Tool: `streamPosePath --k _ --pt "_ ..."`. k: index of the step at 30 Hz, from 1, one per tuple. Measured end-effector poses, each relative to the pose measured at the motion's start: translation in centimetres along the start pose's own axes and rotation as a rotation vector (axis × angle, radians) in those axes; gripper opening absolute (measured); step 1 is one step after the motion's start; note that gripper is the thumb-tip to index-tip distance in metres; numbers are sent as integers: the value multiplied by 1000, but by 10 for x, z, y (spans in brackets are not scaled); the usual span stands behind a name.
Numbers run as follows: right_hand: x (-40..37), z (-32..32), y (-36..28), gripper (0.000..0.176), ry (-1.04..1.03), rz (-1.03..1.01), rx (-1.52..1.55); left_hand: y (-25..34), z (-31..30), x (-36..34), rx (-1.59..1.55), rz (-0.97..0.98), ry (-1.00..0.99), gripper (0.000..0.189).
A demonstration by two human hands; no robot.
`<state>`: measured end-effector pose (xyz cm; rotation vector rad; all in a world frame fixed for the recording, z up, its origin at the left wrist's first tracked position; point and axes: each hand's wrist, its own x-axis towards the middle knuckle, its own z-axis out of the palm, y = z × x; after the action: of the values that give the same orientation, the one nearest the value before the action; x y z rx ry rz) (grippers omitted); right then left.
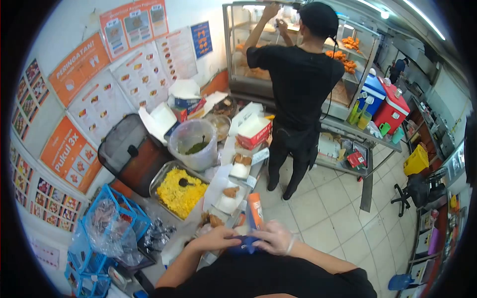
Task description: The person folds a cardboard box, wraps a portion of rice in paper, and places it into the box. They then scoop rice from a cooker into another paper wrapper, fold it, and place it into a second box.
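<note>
Close to my body, my left hand (216, 239) and my right hand (274, 238) hold a blue cardboard food box (244, 244) between them. A clear plastic glove covers my right hand. The fingers of both hands curl over the box's edges, and its lower part is hidden by my shirt. An orange-and-blue panel (255, 210) stands up just beyond my fingers. Ahead on the counter, a row of open boxes holds white rice (228, 204) and fried chicken (242, 159), with more fried chicken (212, 219) right beyond my left hand.
A metal tray of yellow food (180, 192) with a spoon and a plastic tub (192, 145) stand left of the boxes. Blue baskets (110, 218) sit further left. A person in black (309, 84) reaches into a glass display case (251, 74). Tiled floor (328, 218) lies to the right.
</note>
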<state>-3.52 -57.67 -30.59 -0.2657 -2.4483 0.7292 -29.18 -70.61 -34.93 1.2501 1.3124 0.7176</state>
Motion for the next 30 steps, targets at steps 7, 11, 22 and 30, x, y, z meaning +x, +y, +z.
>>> streamPosePath --k 7,11,22,30 --pt "4 40 20 24 81 359 -51 35 10 9 118 -49 -8 25" --pt "1 30 21 13 27 307 101 40 15 19 133 70 31 22" --pt "-30 -59 86 16 468 379 125 168 -178 54 1188 -117 1113 29" --pt "-128 -154 180 15 375 571 -91 273 -234 202 1597 211 1375 40"
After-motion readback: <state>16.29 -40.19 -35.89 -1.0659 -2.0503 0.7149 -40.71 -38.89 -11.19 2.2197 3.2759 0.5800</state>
